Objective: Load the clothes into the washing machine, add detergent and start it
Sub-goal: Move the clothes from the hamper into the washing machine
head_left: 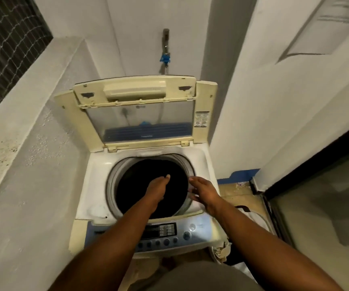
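1. washing machine [95, 181]: cream and white top-loader, directly below my view in a narrow corner, with a grey ledge wall on its left and a white wall on its right.
2. lid [146, 122]: raised upright at the back of the machine, its clear pane facing me.
3. drum [140, 175]: round opening in the top deck, uncovered. the inside reads as 1 black mass, and i cannot tell whether it is clothes or shadow.
4. left hand [157, 190]: stretched out over the middle of the drum opening, thumb tip pointing away from me. the fingers are turned down out of sight, so i cannot tell whether they are loose or gripping anything.
5. right hand [205, 192]: at the right rim of the drum, fingers spread and straight, blurred, released and holding nothing.
6. control panel [169, 232]: blue-grey strip along the front edge nearest me, with a dark display and a row of round buttons. both forearms pass above it.
7. tap [165, 38]: on the back wall above the lid, with a blue fitting [165, 58] just below it.
8. white cloth item [251, 217]: on the floor just right of the machine, partly hidden by my right forearm, too unclear to name.
9. blue strip [240, 175]: at the foot of the right wall, behind the cloth item.
10. mesh window [7, 45]: upper left, above the ledge.
11. glass door [316, 206]: dark-framed, far right.
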